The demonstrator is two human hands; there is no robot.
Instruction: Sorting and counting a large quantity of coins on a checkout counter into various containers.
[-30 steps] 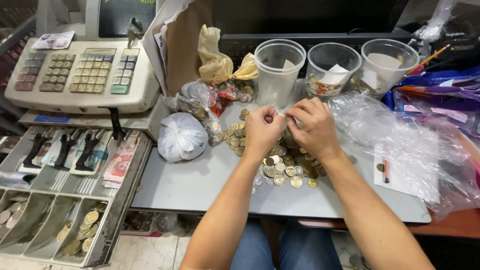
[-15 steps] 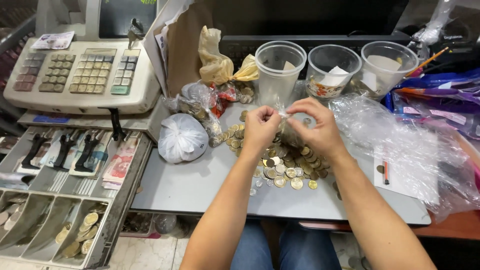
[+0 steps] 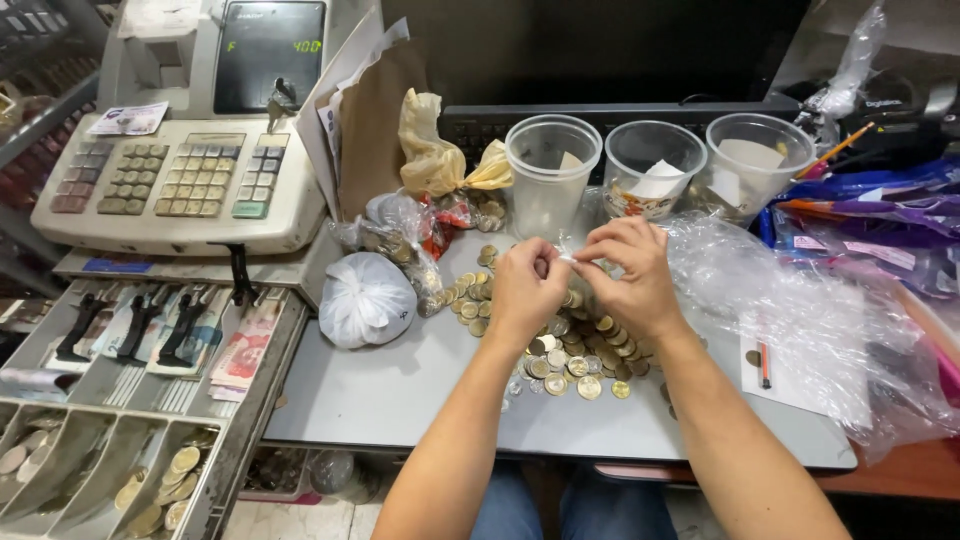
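Both my hands are up over the coin pile (image 3: pixel 575 345) at table (image 3: pixel 400 385) centre. Left hand (image 3: pixel 525 290) is curled nearly closed, thumb and fingertips pinched on a small clear plastic bag (image 3: pixel 567 258). Right hand (image 3: pixel 630 275) is pinched on the same bag from the 3 o'clock side, remaining fingers bent in. The bag sits between the two hands, lifted above the coins; can't tell what's in it.

Coin pile is directly under the hands, loose gold and silver coins spreading toward 6 o'clock and out to 9 o'clock.

Surroundings, from the pile:
- 12 o'clock: three clear plastic cups in a row, left cup (image 3: pixel 552 170), middle cup (image 3: pixel 655 168), right cup (image 3: pixel 757 160), each with a paper slip inside.
- 10 o'clock: a knotted tan bag (image 3: pixel 432 150) and a clear bag of coins (image 3: pixel 400 230).
- 9 o'clock: a knotted white plastic bag (image 3: pixel 367 298), near the pile, not touching it.
- 3 o'clock: crumpled clear plastic sheet (image 3: pixel 800 320) with a red pen (image 3: pixel 763 362) on a paper slip.
- Far 10 o'clock: cash register (image 3: pixel 190 180); its open cash drawer (image 3: pixel 120 400) is at 8 o'clock with banknotes under clips and coins in the front trays.
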